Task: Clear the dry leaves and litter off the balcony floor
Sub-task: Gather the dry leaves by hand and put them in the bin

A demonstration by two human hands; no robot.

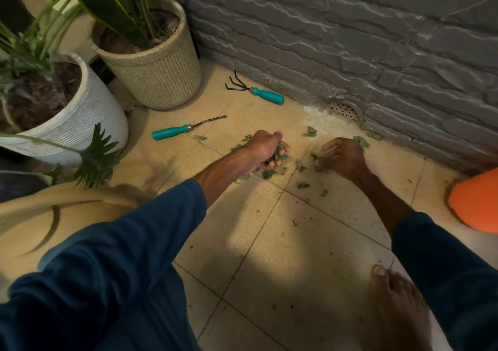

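Gathering leaves (310, 132) off floor (269, 242): clutching a bunch (277, 156) in left hand (265, 149), raking strays (303, 185) with splayed right hand (341, 159). Next, likely pinching those up.

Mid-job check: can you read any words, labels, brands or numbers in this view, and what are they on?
None: no word, number or sign can be read here.
The teal handles of the hand rake and the forked weeder show no print.
The beige pot, white pot and orange object show no label.
The left hand grips only leaves.
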